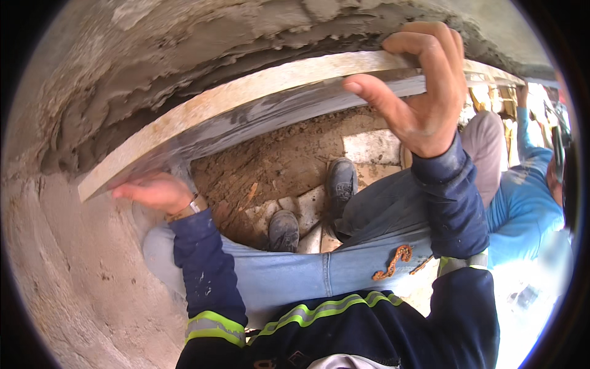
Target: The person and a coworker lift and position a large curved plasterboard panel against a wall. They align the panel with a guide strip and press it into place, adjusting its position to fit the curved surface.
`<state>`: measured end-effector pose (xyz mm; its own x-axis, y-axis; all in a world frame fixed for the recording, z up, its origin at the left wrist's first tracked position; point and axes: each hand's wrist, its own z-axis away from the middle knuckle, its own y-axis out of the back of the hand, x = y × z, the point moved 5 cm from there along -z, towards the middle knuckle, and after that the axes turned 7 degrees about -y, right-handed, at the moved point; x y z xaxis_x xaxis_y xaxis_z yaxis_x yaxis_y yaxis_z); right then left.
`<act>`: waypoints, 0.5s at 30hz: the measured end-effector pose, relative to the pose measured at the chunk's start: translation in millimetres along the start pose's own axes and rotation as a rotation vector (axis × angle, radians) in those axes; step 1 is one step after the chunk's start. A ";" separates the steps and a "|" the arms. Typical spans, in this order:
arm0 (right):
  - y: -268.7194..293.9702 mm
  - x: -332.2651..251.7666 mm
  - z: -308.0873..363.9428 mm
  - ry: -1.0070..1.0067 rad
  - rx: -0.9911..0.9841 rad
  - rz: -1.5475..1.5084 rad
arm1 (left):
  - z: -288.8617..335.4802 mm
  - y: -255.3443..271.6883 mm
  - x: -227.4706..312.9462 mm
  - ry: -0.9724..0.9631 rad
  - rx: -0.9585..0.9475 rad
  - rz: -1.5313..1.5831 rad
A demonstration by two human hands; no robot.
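Observation:
A long, slightly shiny slab (246, 92) with a pale speckled edge runs along the wall under rough wet mortar (178, 74). It appears curved in this view. My left hand (157, 192) is at the slab's left end, low against its underside, with the thumb stretched out and the other fingers partly hidden. Farther right, my right hand (424, 86) grips the slab, its fingers bent over the pale edge and the thumb apart along the near side. At the far right end, a co-worker's raised hand (522, 95) touches the slab.
The co-worker in a blue shirt (522, 203) crouches close on my right. Below the slab are brown soil (276, 150) and broken pale tiles (372, 147), with my shoes (284, 230) among them. A rough plastered wall (80, 264) stands at my left. An orange-brown cord (393, 261) lies across my jeans.

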<state>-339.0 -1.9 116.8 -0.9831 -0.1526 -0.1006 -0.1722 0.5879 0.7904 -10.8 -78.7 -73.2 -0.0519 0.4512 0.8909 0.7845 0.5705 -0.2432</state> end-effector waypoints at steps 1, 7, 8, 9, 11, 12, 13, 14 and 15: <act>1.5 3.1 -0.2 0.085 0.011 0.019 | 1.9 2.9 -5.6 0.022 0.080 -0.025; 5.5 16.2 10.9 -0.006 -0.018 -0.011 | 10.2 32.7 -51.6 0.301 0.192 0.008; 3.3 16.9 10.7 -0.033 -0.029 0.000 | 9.4 37.1 -61.2 0.369 0.156 0.060; 2.4 19.9 10.8 0.001 0.022 0.000 | 12.6 38.1 -70.8 0.453 0.121 0.116; -1.4 15.4 6.0 -0.025 -0.030 -0.059 | 7.4 36.0 -64.5 0.549 0.081 0.121; 5.2 16.3 5.1 0.006 0.046 -0.125 | 7.6 35.8 -73.3 0.527 0.078 0.191; 5.4 16.4 7.0 -0.011 0.038 -0.107 | 9.5 32.8 -73.0 0.547 0.078 0.184; 8.5 19.0 7.0 -0.022 0.025 -0.092 | 12.8 29.6 -75.7 0.568 0.086 0.177; 9.7 17.8 4.3 -0.029 0.066 -0.117 | 1.6 42.2 -85.0 0.484 0.015 0.142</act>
<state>-358.5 4.6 120.1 -0.9573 -0.2009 -0.2079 -0.2885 0.6189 0.7306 25.7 -91.8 -159.8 0.3503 0.1568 0.9234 0.7538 0.5380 -0.3773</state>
